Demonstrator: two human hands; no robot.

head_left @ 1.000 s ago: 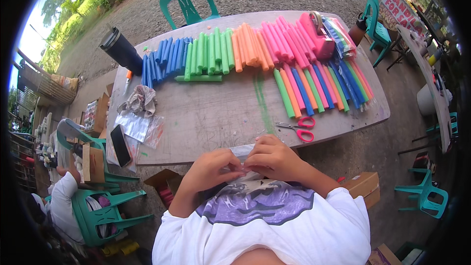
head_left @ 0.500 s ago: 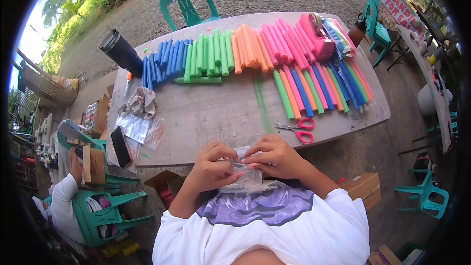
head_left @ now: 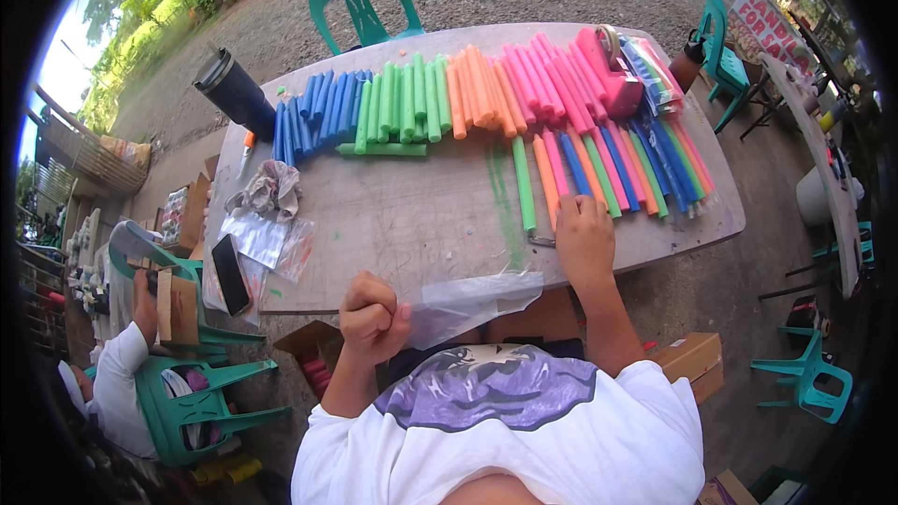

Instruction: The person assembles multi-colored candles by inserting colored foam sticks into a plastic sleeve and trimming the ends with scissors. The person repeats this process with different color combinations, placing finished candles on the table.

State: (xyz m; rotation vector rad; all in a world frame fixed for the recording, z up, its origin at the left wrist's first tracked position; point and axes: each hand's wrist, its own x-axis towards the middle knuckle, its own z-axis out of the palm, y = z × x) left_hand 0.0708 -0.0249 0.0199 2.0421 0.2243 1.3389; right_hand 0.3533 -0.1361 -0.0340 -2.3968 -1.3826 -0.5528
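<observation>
My left hand [head_left: 372, 311], closed in a pinch, grips one end of a clear plastic bag [head_left: 477, 301] that stretches to the right over the table's near edge. My right hand [head_left: 587, 234] reaches to the near ends of a mixed row of colored candles [head_left: 613, 168]. Its fingers are bent down over the candle ends, and what they grip is hidden. Just left of it lie an orange candle [head_left: 545, 178] and, set a little apart, a green candle [head_left: 523, 184]. Scissors [head_left: 541, 240] lie mostly under my right hand, with only the blades showing.
Blue, green, orange and pink candles [head_left: 482, 93] lie in groups along the table's far side. A pink tape dispenser [head_left: 613, 79] stands at the back right. On the left are a dark tumbler [head_left: 234, 92], a crumpled cloth [head_left: 269, 190] and a phone [head_left: 230, 273]. Another person [head_left: 122, 383] sits at left.
My hands have parted. The left hand keeps the plastic bag, now spread out, while the right has moved forward to the candles. The leftmost green candle has shifted left, away from the row.
</observation>
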